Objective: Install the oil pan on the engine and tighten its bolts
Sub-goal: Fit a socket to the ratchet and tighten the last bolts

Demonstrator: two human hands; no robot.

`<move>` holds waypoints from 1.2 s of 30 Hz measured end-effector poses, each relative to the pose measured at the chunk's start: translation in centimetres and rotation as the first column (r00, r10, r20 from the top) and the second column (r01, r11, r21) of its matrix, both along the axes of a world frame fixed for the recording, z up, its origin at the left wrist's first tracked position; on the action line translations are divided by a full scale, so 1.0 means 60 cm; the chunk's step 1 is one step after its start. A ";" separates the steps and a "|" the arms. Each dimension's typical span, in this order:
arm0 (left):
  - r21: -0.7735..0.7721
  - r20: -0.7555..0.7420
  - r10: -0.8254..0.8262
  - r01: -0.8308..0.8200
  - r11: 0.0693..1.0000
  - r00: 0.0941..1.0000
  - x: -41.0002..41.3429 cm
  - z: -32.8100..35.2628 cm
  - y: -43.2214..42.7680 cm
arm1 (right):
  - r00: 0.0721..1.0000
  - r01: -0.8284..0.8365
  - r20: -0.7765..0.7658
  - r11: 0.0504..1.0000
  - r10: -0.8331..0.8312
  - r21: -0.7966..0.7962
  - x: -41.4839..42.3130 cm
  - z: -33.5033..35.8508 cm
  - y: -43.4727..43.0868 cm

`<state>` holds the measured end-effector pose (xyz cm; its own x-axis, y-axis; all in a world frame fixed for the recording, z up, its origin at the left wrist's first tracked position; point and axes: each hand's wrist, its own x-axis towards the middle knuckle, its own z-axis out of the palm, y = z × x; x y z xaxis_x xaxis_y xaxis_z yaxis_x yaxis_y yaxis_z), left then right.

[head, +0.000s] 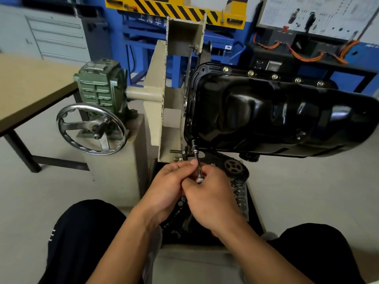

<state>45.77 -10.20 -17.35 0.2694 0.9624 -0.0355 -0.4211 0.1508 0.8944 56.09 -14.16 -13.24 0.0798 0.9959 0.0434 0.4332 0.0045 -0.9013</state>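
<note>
- Glossy black sheet-metal oil pan [266, 113] sits on the engine, centre-right of view, next to the beige steel stand bracket [155, 89].
- Brass-coloured flange bolts [250, 73] line its far edge.
- Slim chrome socket driver [196, 153]: tip at pan's near-left flange corner, shaft tilted back twd the person.
- Left hand [170, 187] & right hand [209, 199] both curl round driver's rear end, touching each other.
- Left of bracket: green cast gearbox [100, 85] w/ silver handwheel [91, 129]; tan wooden table [24, 89] further left.

Both forearms reach forward and meet just below the near corner of the oil pan [266, 111]. The left grip [170, 181] and the right grip [211, 197] pinch a socket driver [197, 158] between curled fingers.
</note>
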 end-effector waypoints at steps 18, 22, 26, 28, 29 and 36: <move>-0.326 0.190 0.035 0.030 0.945 0.981 0.048 0.006 0.047 | 0.799 -0.134 0.592 0.991 0.107 0.002 0.060 0.024 0.004; -0.373 0.205 0.047 0.034 0.927 0.978 0.044 0.004 0.047 | 0.690 -0.155 0.721 0.985 0.057 0.071 0.041 0.036 0.004; -0.392 0.276 0.045 0.070 0.917 0.960 0.034 0.012 0.046 | 0.942 -0.127 0.302 0.989 0.143 -0.073 0.016 0.044 0.016; -0.380 0.303 0.001 0.120 0.917 0.953 0.029 0.019 0.047 | 0.925 -0.148 -0.379 0.952 0.037 -0.267 0.010 0.042 0.020; -0.379 0.295 -0.021 0.137 0.915 0.955 0.027 0.021 0.046 | 0.740 -0.207 -0.670 0.926 -0.063 -0.316 0.007 0.041 0.020; -0.393 0.209 0.015 0.070 0.917 0.978 0.026 0.016 0.042 | 0.962 -0.135 -0.269 0.946 0.053 -0.294 0.009 0.044 0.011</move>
